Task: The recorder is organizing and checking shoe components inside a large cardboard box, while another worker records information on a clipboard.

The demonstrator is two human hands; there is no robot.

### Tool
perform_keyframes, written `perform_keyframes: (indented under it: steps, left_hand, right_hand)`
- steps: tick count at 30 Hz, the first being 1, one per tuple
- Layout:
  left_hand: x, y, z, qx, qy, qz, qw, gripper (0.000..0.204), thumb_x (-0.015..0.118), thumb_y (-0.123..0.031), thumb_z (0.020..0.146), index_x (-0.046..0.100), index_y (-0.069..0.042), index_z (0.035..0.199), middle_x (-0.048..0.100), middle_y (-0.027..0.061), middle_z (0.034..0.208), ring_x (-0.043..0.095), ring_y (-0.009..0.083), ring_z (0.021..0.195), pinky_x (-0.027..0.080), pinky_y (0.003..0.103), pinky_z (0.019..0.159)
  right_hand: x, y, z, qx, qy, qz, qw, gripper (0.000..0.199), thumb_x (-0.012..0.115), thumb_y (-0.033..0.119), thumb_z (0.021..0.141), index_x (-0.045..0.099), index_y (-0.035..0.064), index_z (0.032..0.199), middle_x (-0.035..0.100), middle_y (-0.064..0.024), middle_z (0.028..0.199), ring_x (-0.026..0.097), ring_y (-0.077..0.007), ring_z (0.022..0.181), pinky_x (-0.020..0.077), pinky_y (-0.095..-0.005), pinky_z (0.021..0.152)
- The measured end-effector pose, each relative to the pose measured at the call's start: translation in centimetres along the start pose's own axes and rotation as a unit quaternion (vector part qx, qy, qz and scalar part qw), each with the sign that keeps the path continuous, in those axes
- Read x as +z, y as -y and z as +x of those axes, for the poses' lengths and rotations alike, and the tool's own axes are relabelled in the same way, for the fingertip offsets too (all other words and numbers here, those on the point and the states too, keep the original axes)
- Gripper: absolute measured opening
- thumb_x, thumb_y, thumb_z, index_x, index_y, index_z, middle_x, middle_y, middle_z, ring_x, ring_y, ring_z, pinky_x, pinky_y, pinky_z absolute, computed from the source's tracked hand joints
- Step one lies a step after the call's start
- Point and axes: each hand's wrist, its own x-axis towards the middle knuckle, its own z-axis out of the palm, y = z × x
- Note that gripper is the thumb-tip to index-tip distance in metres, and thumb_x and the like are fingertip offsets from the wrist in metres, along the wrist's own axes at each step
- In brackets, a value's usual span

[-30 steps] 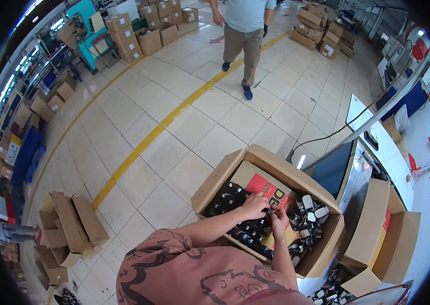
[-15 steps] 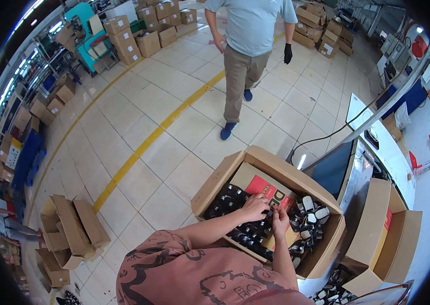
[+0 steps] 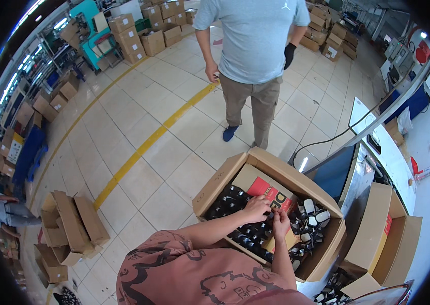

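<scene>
In front of me an open cardboard box (image 3: 214, 184) holds small parts on both sides of a printed red and brown carton piece (image 3: 262, 187). Shiny black parts (image 3: 229, 202) lie in rows on the left. On the right is a loose heap of black parts with pale oval faces (image 3: 307, 222). My left hand (image 3: 256, 208) and my right hand (image 3: 280, 223) meet over the middle of the box, fingers bent and closed. A small dark piece seems to sit between them, mostly hidden by the fingers, and I cannot make out its kind.
A second open carton (image 3: 377, 239) stands right of the box, with more loose parts (image 3: 333, 284) beside it. Beyond the box stands a person in a light blue shirt (image 3: 253, 46). Flattened cartons (image 3: 75, 223) lie on the left floor. A metal post (image 3: 372, 127) and workbench (image 3: 360, 173) are at right.
The person in the light blue shirt has come nearer to the box. My hands stay over the same spot, with only slight finger movement.
</scene>
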Motion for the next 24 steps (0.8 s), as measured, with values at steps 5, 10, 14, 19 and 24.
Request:
perform_keyframes:
  steps: [5, 10, 14, 19, 24]
  left_hand:
    - [0.8, 0.5, 0.1, 0.007, -0.034, -0.014, 0.999, 0.024, 0.070, -0.023, 0.065, 0.069, -0.013, 0.086, 0.057, 0.0059, 0.109, 0.044, 0.0275, 0.114, 0.037, 0.043, 0.094]
    - [0.7, 0.4, 0.5, 0.010, -0.021, -0.015, 1.000, 0.025, 0.070, -0.025, 0.066, 0.069, -0.013, 0.088, 0.057, 0.0058, 0.110, 0.044, 0.0280, 0.115, 0.037, 0.043, 0.095]
    - [0.5, 0.3, 0.4, -0.002, 0.017, -0.009, 1.000, 0.026, 0.069, -0.024, 0.066, 0.068, -0.013, 0.090, 0.057, 0.0069, 0.110, 0.044, 0.0311, 0.115, 0.038, 0.043, 0.095]
    - [0.8, 0.9, 0.2, 0.014, 0.026, -0.028, 0.999, 0.028, 0.068, -0.022, 0.066, 0.067, -0.015, 0.093, 0.055, 0.0075, 0.110, 0.042, 0.0325, 0.116, 0.037, 0.044, 0.096]
    - [1.2, 0.6, -0.1, 0.008, -0.002, -0.035, 0.999, 0.025, 0.068, -0.020, 0.065, 0.068, -0.015, 0.090, 0.055, 0.0071, 0.111, 0.042, 0.0301, 0.115, 0.036, 0.043, 0.097]
  right_hand:
    - [0.0, 0.4, 0.1, -0.024, 0.010, -0.028, 0.999, 0.013, 0.051, 0.006, 0.088, 0.061, 0.0004, 0.094, 0.062, -0.0019, 0.085, 0.054, -0.0085, 0.075, 0.0434, -0.0218, 0.071]
    - [-0.8, -1.6, 0.7, -0.023, 0.007, -0.031, 0.999, 0.013, 0.051, 0.006, 0.088, 0.061, 0.0004, 0.095, 0.062, -0.0026, 0.085, 0.054, -0.0080, 0.072, 0.0442, -0.0217, 0.066]
    - [0.0, 0.9, -0.2, -0.002, -0.005, -0.024, 1.000, 0.014, 0.050, 0.006, 0.088, 0.062, 0.0004, 0.093, 0.063, -0.0042, 0.084, 0.056, -0.0099, 0.077, 0.0447, -0.0232, 0.072]
    - [0.3, -0.2, -0.5, -0.007, -0.027, -0.051, 0.998, 0.012, 0.051, 0.005, 0.087, 0.061, -0.0003, 0.090, 0.063, -0.0040, 0.084, 0.057, -0.0109, 0.079, 0.0441, -0.0240, 0.076]
    - [0.7, 1.0, -1.0, -0.020, -0.027, -0.052, 0.998, 0.012, 0.050, 0.003, 0.086, 0.060, -0.0019, 0.090, 0.063, -0.0055, 0.084, 0.057, -0.0121, 0.081, 0.0446, -0.0251, 0.077]
